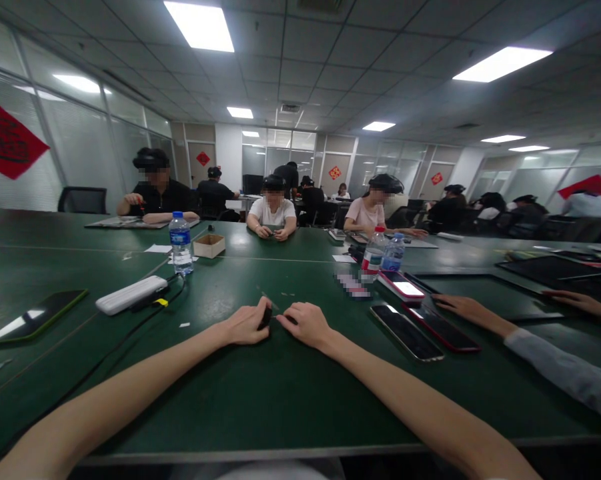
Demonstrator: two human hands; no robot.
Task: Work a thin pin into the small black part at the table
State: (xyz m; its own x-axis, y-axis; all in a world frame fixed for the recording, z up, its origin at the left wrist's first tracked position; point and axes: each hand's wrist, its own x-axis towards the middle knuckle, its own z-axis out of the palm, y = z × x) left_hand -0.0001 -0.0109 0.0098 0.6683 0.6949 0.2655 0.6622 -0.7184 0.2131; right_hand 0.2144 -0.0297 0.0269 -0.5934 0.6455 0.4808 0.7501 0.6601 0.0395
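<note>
Over the middle of the green table [290, 393], my two hands are close together with a narrow gap between them. My left hand [247, 323] is closed around a small black object [265, 318], mostly hidden by the fingers. Above it, a thin, clear strip [267, 298] slants up from between the hands; its kind is too faint to tell. My right hand [307, 325] is closed, fingers curled, its fingertips pointing toward the black object. Whatever they pinch is too small to make out.
On the left are a white power bank [133, 295], a black cable [125, 340], a phone [35, 317], a water bottle [181, 243] and a small box [209, 246]. Several phones [407, 332], two bottles [374, 251] and a co-worker's hand [473, 312] with black frames [485, 277] occupy the right.
</note>
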